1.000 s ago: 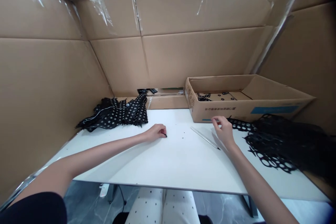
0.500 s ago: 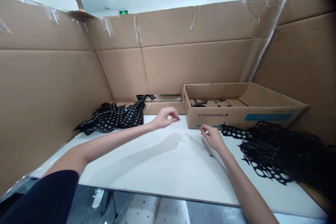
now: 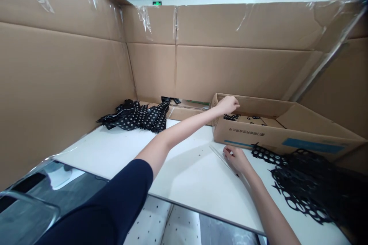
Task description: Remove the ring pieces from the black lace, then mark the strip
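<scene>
Now my left hand (image 3: 229, 105) over the carton (image 3: 276, 134), earlier left of it, my right hand (image 3: 235, 157) in front, both hands' fingers curled, contents impossible to tell.

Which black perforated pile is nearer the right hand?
The pile in front of the cardboard box, right of the right hand; the other pile lies by the left wall.

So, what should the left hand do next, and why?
I'd probably have the left hand loosen its grip a little, low over the cardboard box: it looks curled above the box's near-left end, where small black rings are gathered. Anything in it might then drop in beside them, though I can't see whether it holds something.
</scene>
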Demonstrator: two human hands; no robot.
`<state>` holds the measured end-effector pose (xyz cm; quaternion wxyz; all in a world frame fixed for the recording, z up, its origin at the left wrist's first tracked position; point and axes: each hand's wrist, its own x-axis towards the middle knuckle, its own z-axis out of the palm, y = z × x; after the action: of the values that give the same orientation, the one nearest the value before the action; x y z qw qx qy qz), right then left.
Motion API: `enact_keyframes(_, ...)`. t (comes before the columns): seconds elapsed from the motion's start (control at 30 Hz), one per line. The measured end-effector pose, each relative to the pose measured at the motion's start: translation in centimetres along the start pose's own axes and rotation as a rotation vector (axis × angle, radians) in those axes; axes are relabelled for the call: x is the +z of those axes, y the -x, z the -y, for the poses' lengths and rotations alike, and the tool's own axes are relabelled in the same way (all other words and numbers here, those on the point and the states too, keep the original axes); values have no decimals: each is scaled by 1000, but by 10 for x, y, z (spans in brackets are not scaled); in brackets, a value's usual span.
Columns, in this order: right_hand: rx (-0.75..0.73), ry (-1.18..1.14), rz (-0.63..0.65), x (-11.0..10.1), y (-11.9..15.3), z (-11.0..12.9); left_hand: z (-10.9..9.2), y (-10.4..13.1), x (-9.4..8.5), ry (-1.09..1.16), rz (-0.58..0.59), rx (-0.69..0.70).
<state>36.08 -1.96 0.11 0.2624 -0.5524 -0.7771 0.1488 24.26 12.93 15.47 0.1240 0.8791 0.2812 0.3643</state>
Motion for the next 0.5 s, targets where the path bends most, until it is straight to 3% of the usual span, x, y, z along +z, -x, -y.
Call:
enact_keyframes(0.1,46,-1,45,-2,1,1,19,34,-49,-182,-45,-107)
enact_keyframes(0.2,69,5,116,-6,3,5,60,91,-109,-529,7,-524)
enact_keyframes(0.3,79,-4,161,-10,4,8,105,163,-154,-660,28,-759)
enact_keyframes(0.4,88,-8,153,-10,4,9,135,227,-173,-750,44,-918)
enact_keyframes(0.5,85,1,129,-8,4,7,148,266,-171,-799,35,-977)
